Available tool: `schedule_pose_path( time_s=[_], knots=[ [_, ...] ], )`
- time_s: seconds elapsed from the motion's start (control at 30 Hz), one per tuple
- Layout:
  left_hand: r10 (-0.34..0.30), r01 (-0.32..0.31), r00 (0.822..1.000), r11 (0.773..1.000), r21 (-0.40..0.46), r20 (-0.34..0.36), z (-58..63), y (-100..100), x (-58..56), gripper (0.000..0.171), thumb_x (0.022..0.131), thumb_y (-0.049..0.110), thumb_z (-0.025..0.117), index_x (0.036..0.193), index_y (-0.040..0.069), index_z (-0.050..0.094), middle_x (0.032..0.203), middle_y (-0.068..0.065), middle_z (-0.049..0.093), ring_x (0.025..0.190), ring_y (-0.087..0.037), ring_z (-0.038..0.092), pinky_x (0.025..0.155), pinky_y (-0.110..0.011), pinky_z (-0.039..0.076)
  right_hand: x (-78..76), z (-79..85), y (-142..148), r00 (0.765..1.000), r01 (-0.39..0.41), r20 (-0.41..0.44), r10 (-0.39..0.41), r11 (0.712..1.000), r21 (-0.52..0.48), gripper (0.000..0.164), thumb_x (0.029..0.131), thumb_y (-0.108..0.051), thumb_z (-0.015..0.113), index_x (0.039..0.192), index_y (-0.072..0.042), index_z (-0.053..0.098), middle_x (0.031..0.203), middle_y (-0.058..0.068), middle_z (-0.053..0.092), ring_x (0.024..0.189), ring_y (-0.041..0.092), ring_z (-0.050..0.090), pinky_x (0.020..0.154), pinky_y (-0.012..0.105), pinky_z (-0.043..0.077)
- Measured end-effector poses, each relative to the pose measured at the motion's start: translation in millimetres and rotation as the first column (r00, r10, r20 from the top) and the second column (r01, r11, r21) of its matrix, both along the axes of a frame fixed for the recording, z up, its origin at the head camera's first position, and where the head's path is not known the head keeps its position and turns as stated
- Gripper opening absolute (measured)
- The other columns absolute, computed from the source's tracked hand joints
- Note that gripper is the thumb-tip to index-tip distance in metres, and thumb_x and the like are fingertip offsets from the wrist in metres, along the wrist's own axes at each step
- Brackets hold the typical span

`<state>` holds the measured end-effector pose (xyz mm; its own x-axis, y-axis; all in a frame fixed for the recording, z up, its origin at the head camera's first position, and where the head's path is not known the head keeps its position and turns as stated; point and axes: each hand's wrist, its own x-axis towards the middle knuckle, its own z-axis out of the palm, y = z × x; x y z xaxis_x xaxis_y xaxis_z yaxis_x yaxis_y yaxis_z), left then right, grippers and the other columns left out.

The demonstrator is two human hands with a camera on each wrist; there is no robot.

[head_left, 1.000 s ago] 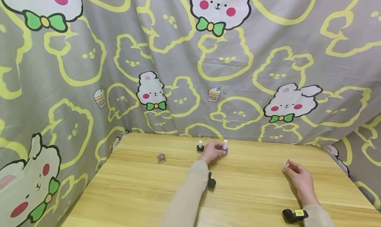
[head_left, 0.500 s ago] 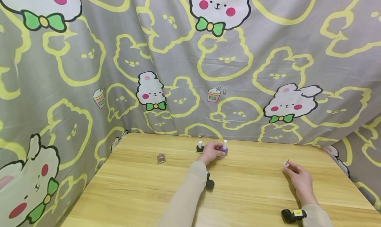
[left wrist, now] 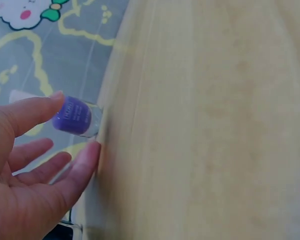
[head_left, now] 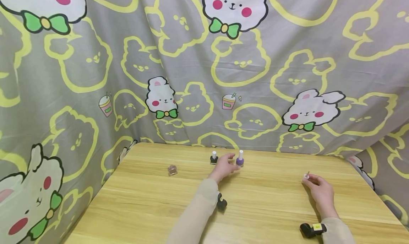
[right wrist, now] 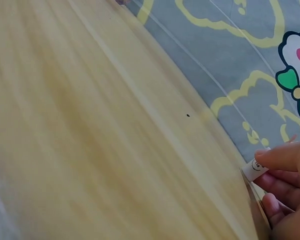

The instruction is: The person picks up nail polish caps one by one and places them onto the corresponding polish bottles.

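Observation:
A purple nail polish bottle (head_left: 240, 162) with a white cap stands upright near the table's back edge. My left hand (head_left: 223, 167) is spread beside it, thumb and fingers parted. In the left wrist view, a fingertip overlaps the purple bottle (left wrist: 75, 116) and another lies close to its base. Just left of that hand stands a black nail polish bottle (head_left: 214, 160), also white-capped. Over at the right, my right hand (head_left: 322, 194) pinches a white nail polish cap (head_left: 305, 177), its brush pointing up. The right wrist view shows this cap (right wrist: 254, 170) close over the table.
A small capless bottle (head_left: 172, 171) of pinkish glass sits left of the black one. The wooden table (head_left: 262, 208) meets a grey patterned curtain (head_left: 198, 105) at the back. Black wrist cameras (head_left: 313, 230) are strapped at both sleeves.
My left hand has let go of the purple nail polish bottle and drawn slightly left, fingers spreading. The bottle stays where it was. My right hand keeps its pinch on the cap.

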<state>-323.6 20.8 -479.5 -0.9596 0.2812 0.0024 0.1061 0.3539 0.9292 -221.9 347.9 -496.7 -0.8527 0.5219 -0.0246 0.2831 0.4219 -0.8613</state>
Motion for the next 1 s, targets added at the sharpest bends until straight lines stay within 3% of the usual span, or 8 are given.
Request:
schedule_pose_path(
  time_s=[0.17, 0.4, 0.73, 1.0],
  knots=[
    [0.005, -0.004, 1.000, 1.000, -0.007, 0.012, 2.3, -6, 9.8, 0.071, 0.081, 0.013, 0.078, 0.143, 0.004, 0.045, 0.148, -0.016, 0.047, 0.126, -0.036, 0.055, 0.096, -0.039, 0.054, -3.2, -0.6, -2, 0.999, 0.031, -0.011, -0.031, 0.999, 0.031, 0.045, 0.090, -0.027, 0.069, 0.123, 0.003, 0.061, 0.074, -0.032, 0.052, 0.070, -0.020, 0.036, 0.081, 0.022, 0.036],
    [0.001, 0.000, 1.000, 1.000, -0.013, 0.007, 9.1, -15, 23.1, 0.068, 0.082, 0.017, 0.078, 0.141, 0.007, 0.048, 0.144, -0.018, 0.049, 0.121, -0.036, 0.058, 0.090, -0.037, 0.056, -4.1, -0.8, -3, 0.999, 0.035, -0.010, -0.035, 0.998, 0.051, 0.042, 0.090, -0.026, 0.068, 0.120, 0.003, 0.062, 0.073, -0.029, 0.054, 0.068, -0.019, 0.036, 0.080, 0.024, 0.036],
    [0.003, -0.004, 0.999, 1.000, -0.010, -0.043, 11.1, -25, 44.0, 0.063, 0.083, 0.019, 0.077, 0.139, 0.007, 0.051, 0.140, -0.017, 0.053, 0.119, -0.036, 0.058, 0.092, -0.041, 0.055, -0.6, 0.4, -3, 0.999, 0.046, -0.009, -0.046, 0.999, 0.017, 0.047, 0.090, -0.031, 0.068, 0.123, 0.002, 0.061, 0.069, -0.037, 0.047, 0.072, -0.018, 0.037, 0.080, 0.021, 0.035],
    [0.042, -0.040, 0.997, 0.999, 0.035, -0.062, 12.3, -34, 55.7, 0.055, 0.084, 0.017, 0.076, 0.135, 0.009, 0.056, 0.135, -0.016, 0.057, 0.115, -0.033, 0.059, 0.086, -0.034, 0.056, 1.1, 0.0, 0, 0.999, 0.042, -0.021, -0.043, 0.999, -0.016, 0.044, 0.090, -0.032, 0.069, 0.118, 0.001, 0.063, 0.066, -0.039, 0.046, 0.072, -0.019, 0.039, 0.080, 0.017, 0.034]
  ],
)
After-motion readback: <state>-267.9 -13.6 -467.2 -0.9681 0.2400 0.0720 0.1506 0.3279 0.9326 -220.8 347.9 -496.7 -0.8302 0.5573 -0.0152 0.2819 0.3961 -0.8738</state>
